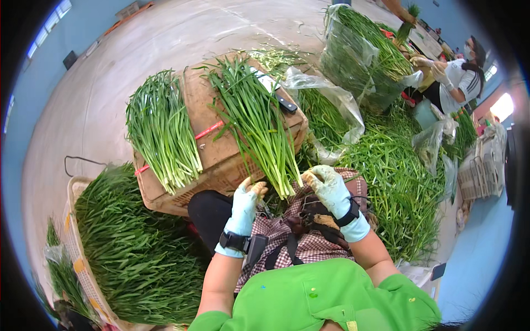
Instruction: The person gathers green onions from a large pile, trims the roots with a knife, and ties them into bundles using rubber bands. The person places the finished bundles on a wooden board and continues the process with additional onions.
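Note:
My left hand [244, 202], in a pale blue glove with soiled fingertips, is held by the front edge of an upturned crate with a brown top [203, 103]. My right hand [329, 190], gloved alike, is over my lap with its fingers bent inward. Whether either hand pinches anything small is unclear. Between them are the pale stem ends of a loose bunch of garlic chives [258, 124], lying across the crate. A second, neater bunch [163, 132] lies at the left over a red tie strip [209, 129]. A knife [285, 103] with a black handle lies partly under the leaves.
A plastic basket [74, 231] packed with chives stands at my left. Loose chives [389, 178] heap on the floor at my right, beside open plastic bags [352, 62]. A masked, gloved co-worker [455, 78] sits at the upper right; another person's hand [408, 16] holds chives.

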`<state>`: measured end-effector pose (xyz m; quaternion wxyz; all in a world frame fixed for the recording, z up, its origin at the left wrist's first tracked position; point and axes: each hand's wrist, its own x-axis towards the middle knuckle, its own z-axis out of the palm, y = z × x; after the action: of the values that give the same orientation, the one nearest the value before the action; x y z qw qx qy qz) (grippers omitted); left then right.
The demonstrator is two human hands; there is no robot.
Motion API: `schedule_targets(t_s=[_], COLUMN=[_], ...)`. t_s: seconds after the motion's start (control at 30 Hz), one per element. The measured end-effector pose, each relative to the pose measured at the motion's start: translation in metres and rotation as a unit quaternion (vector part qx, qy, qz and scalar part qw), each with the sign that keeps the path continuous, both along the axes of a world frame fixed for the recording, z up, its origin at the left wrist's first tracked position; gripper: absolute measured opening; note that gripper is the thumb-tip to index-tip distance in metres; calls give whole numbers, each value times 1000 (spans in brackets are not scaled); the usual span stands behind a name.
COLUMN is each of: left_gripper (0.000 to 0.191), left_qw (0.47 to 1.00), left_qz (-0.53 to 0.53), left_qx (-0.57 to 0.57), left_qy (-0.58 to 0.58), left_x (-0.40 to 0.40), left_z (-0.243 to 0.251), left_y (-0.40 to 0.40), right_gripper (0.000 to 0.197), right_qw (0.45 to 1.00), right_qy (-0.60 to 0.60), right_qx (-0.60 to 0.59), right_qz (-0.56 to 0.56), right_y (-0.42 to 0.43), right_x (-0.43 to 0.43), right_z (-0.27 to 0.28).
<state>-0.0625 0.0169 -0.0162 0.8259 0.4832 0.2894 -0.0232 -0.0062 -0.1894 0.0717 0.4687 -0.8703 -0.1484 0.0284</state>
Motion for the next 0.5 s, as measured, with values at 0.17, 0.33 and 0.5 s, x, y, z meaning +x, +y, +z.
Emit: schedule_targets(t_s=[0.17,0.33,0.5], left_gripper=[27,22,25], left_qw=[994,966,926], left_qz=[16,-60,-117], left_qx=[-76,116,208], left_qy=[-73,-223,-293], left_x=[-7,-20,-15], left_z=[37,95,97], left_y=[5,-17,-34], right_gripper=[17,32,27], right_qw=[987,959,918], right_qy=[-84,162,268], right_qx=[-48,100,256], right_qz=[126,209,140], right_y=[7,24,2], right_x=[-5,-19,-29], right_z=[12,22,34])
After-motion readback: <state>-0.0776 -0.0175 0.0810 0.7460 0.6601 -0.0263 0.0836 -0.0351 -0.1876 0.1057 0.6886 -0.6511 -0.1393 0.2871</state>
